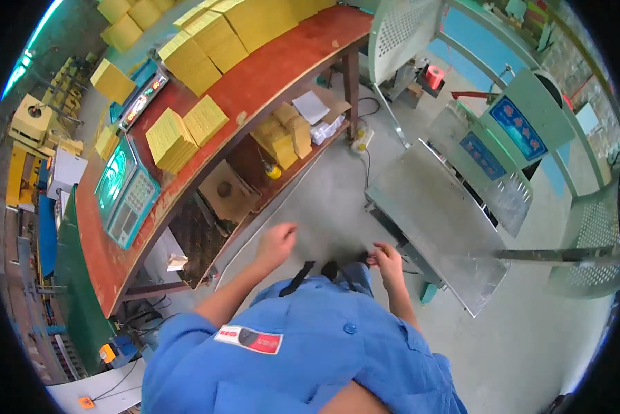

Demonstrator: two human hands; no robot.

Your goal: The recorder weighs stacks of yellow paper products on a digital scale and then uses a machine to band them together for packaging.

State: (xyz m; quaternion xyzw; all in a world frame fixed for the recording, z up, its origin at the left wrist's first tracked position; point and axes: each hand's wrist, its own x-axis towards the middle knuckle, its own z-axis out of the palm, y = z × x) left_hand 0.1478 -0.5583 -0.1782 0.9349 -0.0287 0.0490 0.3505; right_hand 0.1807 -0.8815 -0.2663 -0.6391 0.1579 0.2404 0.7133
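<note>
Both my hands are in front of my blue work shirt, above the grey floor. Loosely curled, my left hand is in front of the red table's lower shelf, touching nothing I can see. My right hand has its fingers bent in and is closest to the near side of a metal-topped bench. No object shows in either hand. On the red table to my left lie a teal-edged digital scale and stacks of yellow paper slips.
Large yellow stacks line the table's far side, beside a second scale. Yellow bundles and a carton sit underneath. Pale green machine with perforated guards stands at the far right. A white cable runs along the floor.
</note>
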